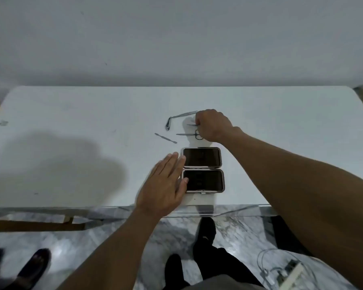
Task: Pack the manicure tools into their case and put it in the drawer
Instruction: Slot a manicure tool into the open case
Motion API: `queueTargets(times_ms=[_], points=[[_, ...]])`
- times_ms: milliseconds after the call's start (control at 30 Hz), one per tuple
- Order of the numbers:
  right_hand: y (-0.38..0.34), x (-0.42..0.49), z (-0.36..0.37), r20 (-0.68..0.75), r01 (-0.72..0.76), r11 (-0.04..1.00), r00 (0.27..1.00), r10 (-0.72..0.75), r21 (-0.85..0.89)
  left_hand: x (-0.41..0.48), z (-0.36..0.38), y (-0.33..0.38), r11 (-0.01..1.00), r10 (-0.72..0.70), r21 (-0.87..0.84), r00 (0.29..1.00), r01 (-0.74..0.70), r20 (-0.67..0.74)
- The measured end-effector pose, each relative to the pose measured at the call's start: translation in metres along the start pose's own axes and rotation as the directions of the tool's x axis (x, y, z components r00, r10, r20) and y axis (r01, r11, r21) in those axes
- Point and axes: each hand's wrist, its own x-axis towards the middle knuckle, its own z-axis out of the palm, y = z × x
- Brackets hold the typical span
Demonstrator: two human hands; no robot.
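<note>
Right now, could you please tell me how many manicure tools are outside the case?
4: a nail clipper farthest back, a thin tool pinched by the right hand, scissors just nearer, a flat pusher left of those. The hand may hide others.

I see the case (201, 170) lying open and flat near the table's (71, 114) front edge, two dark-lined halves in metal rims. Beyond it lie a pusher (165, 138), scissors (192, 134), clippers (168, 124), a long flat tool (183, 115) and a thin pick (191, 124), pinched by my right hand (213, 125).
</note>
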Motion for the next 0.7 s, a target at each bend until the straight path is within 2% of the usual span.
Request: queueTargets(times_ms=[200, 567, 700], points=[[0.003, -0.018, -0.002, -0.044, -0.077, 0.995, 0.996, 0.08, 0.068, 0.0, 0.0, -0.001, 1.0, 0.024, 0.008, 1.0, -0.024, -0.007], [0.02, -0.106, 0.013, -0.21, -0.111, 0.922, 0.957, 0.2, 0.372, 0.001, -0.004, -0.004, 0.998, 0.056, 0.008, 0.998, -0.056, 0.005], [0.017, -0.142, 0.024, -0.204, -0.097, 0.921, 0.962, 0.184, 0.377, 0.0, -0.009, -0.005, 0.997, 0.081, -0.023, 0.996, -0.08, 0.048]])
